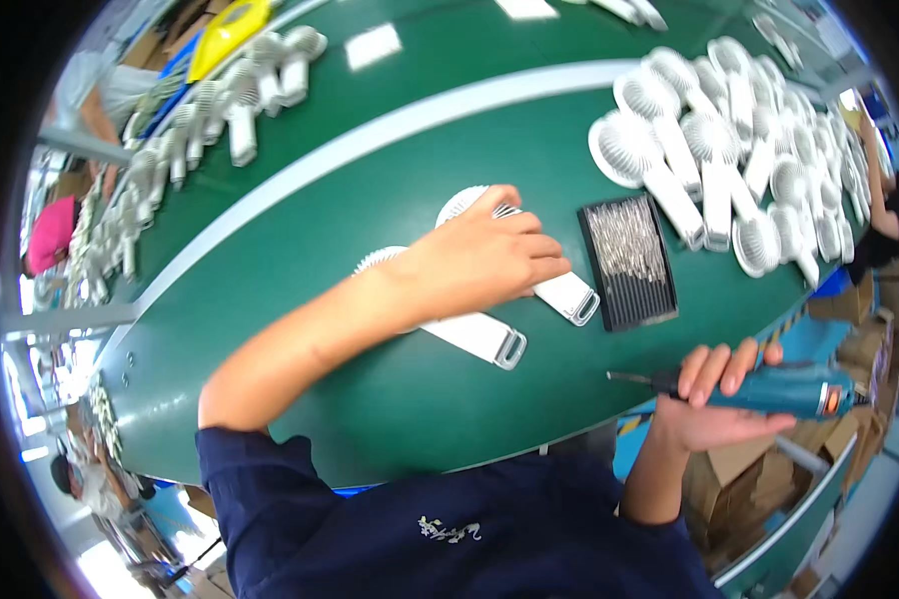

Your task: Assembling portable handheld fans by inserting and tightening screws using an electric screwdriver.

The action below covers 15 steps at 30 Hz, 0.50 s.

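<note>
My left hand (489,252) is closed over a white handheld fan (569,297) on the green table, its fingers curled across the part between the ribbed head and the handle. Partly under my left forearm lies a second white handheld fan (477,338), its loop end pointing to the lower right. In my right hand (719,404) is a teal electric screwdriver (794,390), held level near the table's front edge. Its bit points left and touches nothing. A black ribbed tray (637,317) holding many small screws (624,245) sits right of the fans.
Many white handheld fans (709,150) are heaped at the right. More fans (240,110) line the table's far left, beyond a pale strip (370,125). Cardboard boxes (759,479) stand below the table's right edge. Other people (884,215) are at both sides.
</note>
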Each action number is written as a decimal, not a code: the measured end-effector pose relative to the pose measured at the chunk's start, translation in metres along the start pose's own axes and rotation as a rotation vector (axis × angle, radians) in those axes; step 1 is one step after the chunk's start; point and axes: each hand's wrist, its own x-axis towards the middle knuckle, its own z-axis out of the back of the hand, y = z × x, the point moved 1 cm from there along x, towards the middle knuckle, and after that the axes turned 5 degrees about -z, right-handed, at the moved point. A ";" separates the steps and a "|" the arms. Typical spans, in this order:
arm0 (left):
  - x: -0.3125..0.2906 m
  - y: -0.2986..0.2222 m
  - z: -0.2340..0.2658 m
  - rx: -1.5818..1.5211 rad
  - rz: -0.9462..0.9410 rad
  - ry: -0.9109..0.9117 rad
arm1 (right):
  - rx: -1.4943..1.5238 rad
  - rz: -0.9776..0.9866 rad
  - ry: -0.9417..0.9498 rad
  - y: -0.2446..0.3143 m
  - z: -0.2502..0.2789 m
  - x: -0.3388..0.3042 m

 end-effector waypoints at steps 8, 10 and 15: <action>0.030 0.155 0.067 0.233 0.290 -0.475 | 0.020 -0.005 -0.036 -0.003 -0.007 -0.011; 0.019 0.165 0.063 0.231 0.723 -0.541 | 0.010 -0.012 -0.050 -0.011 -0.009 -0.013; -0.071 0.259 0.056 0.262 1.551 -0.255 | 0.023 -0.106 -0.063 -0.027 -0.011 -0.020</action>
